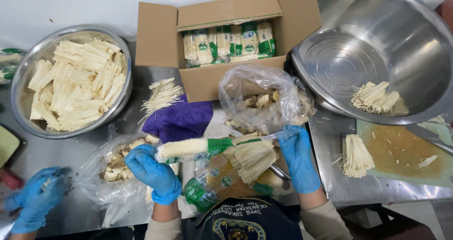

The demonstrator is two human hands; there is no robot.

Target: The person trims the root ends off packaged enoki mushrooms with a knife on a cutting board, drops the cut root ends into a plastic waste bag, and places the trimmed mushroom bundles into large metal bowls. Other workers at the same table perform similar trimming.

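My left hand [153,171], in a blue glove, grips one end of a long plastic pack of pale thin-stemmed mushrooms [188,148] with a green band. My right hand [298,157], also gloved in blue, holds a small knife [272,136] against the pack's other end. A loose fanned bunch of mushrooms [250,159] lies just below the pack, on empty wrappers [212,183]. Behind my hands sits a clear bag of cut root ends [264,103].
A cardboard box of mushroom packs [226,42] stands at the back. A steel bowl full of trimmed mushrooms [75,82] is at left, a big steel bowl [377,46] at right. Another person's gloved hand [35,200] is at lower left beside a scrap bag [118,167]. A green cutting board [406,155] lies right.
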